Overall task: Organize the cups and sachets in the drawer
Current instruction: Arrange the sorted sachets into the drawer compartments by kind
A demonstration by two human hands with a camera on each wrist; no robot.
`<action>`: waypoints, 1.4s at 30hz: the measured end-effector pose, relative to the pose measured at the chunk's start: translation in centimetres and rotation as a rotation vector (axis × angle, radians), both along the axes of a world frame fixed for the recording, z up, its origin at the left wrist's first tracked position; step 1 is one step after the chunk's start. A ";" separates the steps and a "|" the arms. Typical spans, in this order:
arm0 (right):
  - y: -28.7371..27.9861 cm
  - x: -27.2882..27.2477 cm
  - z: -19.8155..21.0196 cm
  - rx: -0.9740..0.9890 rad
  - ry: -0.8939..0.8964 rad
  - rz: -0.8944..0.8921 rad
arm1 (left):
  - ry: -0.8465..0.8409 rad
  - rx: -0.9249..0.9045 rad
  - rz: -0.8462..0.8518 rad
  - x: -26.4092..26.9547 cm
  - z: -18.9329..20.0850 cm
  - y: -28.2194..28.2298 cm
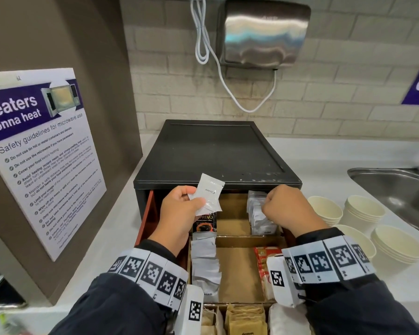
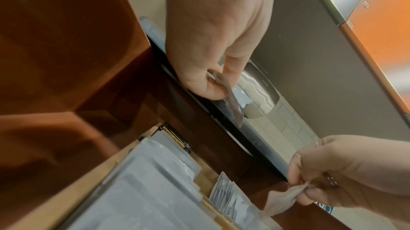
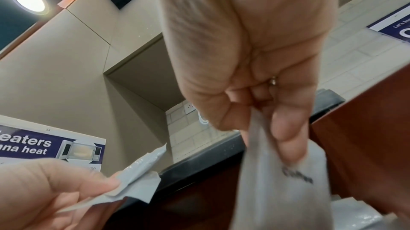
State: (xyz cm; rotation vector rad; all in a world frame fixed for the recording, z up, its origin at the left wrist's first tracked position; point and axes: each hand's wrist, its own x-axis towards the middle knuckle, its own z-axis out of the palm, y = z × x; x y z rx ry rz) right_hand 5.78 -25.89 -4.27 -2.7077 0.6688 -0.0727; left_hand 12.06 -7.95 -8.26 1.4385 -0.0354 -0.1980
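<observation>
Head view, centre: the left hand (image 1: 177, 211) is pinching a white sachet (image 1: 207, 195) printed "Cream" between thumb and fingers, holding it tilted above the rear left compartment of the open drawer (image 1: 235, 267). In the left wrist view the same hand (image 2: 213, 40) is showing its grip pressed onto the sachet's edge (image 2: 230, 97).

To the right of centre, the right hand (image 1: 288, 206) is curling over a row of white sachets (image 1: 259, 216) standing in the rear right compartment. The right wrist view is showing this hand (image 3: 255, 58) pinching one pale sachet (image 3: 281, 186) between thumb and fingers, its dark lettering blurred and unreadable; a ring is showing on one finger.

Below the left hand, a black sachet (image 1: 205, 223) reading "PREMO" in part is standing at the front of the rear left compartment. Nearer the lower edge, a second row of white sachets (image 1: 206, 264) is lying along the left side, one marked "ream" in part, and red sachets (image 1: 264, 267) are lying along the right. Brown sachets (image 1: 244, 320) are filling the nearest compartment.

The drawer is projecting from a black box (image 1: 215, 153) on the white counter (image 1: 324, 165). Stacks of paper cups (image 1: 363, 211) are standing at right, near a steel sink (image 1: 402, 189). At left, a poster (image 1: 39, 151) is reading "Heaters gonna heat" and "Safety guidelines for microwave use".
</observation>
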 end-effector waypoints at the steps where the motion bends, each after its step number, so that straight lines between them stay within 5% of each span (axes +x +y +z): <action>1: 0.0 0.1 -0.2 0.028 0.006 -0.004 | 0.001 0.000 0.001 0.0 0.0 0.0; 12: 2.2 0.7 -2.3 -0.259 0.287 0.195 | -0.004 0.011 -0.003 -0.1 0.0 0.1; 27: 2.5 -0.3 -2.0 -0.208 0.539 0.322 | 0.036 -0.083 0.023 -0.1 0.1 -0.1; 31: 2.4 0.2 -0.7 -0.082 0.256 0.229 | 0.039 -0.094 -0.010 -0.3 0.3 0.0; 36: 3.7 0.3 0.3 0.796 -0.159 0.135 | 0.042 -0.099 -0.074 -0.9 0.5 -0.3; 42: 3.7 0.2 -0.2 0.698 -0.358 0.162 | 0.076 -0.154 -0.074 -0.9 0.9 -0.2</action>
